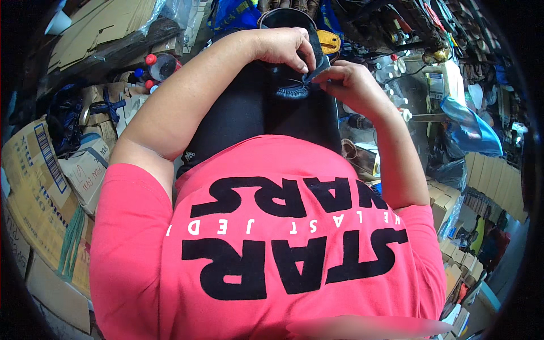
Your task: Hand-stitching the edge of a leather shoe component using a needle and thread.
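Note:
A black leather shoe lies on my lap between my knees, its near end gathered in a row of small pleats. Above the shoe, my left hand bends over with fingers curled down onto its upper edge. From the other side my right hand comes in, thumb and fingers pinched close to the pleated seam. Whatever is between those right fingertips is too small to make out; a thin strand seems to run near them. Beyond the hands, a round dark opening with a brown rim shows, and a yellow piece sits beside it.
Cardboard boxes are stacked at the left, near bottles with red caps. Several clear bottles stand at the right, with a blue plastic bag farther out. A brown shoe lies beside my right leg.

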Motion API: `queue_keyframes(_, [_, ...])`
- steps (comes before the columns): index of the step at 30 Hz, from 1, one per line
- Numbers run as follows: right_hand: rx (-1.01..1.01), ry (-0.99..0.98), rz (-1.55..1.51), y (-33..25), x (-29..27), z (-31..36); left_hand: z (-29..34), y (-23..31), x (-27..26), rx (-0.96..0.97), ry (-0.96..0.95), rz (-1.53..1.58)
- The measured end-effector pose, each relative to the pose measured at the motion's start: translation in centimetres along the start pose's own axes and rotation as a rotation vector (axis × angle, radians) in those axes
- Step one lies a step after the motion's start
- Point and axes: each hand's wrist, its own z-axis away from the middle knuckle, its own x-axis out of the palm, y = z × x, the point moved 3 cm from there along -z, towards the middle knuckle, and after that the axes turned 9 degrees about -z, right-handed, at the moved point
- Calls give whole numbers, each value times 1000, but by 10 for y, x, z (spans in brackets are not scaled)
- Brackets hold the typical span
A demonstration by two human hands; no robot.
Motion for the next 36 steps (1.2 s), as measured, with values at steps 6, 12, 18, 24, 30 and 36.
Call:
queue_keyframes(6, [-117, -61, 149, -9, -8, -9, -1, -2, 0, -6, -26, 14])
queue_keyframes(12, [-20, -38, 23, -1, 8, -4, 1, -5, 3, 35, -4, 22])
queue_keyframes(18, [156, -44, -328, 31, 10, 7, 2, 1, 3, -47, 2, 20])
queue_keyframes(24, [192, -69, -583, 48, 20, 4, 0, 1, 5, -64, 25, 15])
queue_keyframes(30, [87, 125, -382, 24, 33, -5, 6, 3, 6, -40, 144, -74])
queue_keyframes(36, [38, 226, -297, 14, 32, 15, 60, 11, -7, -88, 609, -147])
